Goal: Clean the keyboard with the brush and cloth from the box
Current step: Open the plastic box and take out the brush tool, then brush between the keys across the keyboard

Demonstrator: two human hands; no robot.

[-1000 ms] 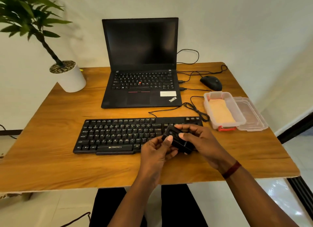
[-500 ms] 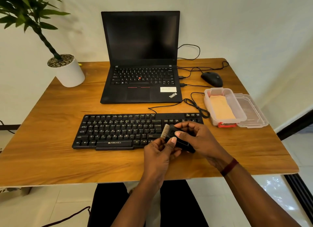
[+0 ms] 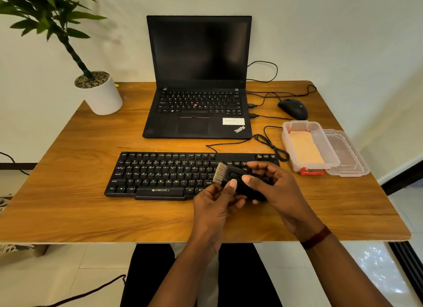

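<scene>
A black brush (image 3: 235,179) with pale bristles pointing left hovers over the right end of the black keyboard (image 3: 160,174). My right hand (image 3: 272,187) wraps the brush body from the right, and my left hand (image 3: 217,203) pinches its near side with thumb on top. The bristles stick out from the black case. To the right stands the clear plastic box (image 3: 332,155), and a peach cloth (image 3: 305,148) lies folded inside it.
An open black laptop (image 3: 198,82) sits behind the keyboard, with cables and a black mouse (image 3: 293,108) to its right. The box's clear lid (image 3: 348,155) lies beside the box. A potted plant (image 3: 100,93) stands at the table's back left corner.
The pale bristles have slid out of the brush's black case, which showed none a second ago. Both hands stay on the brush over the keyboard's right end.
</scene>
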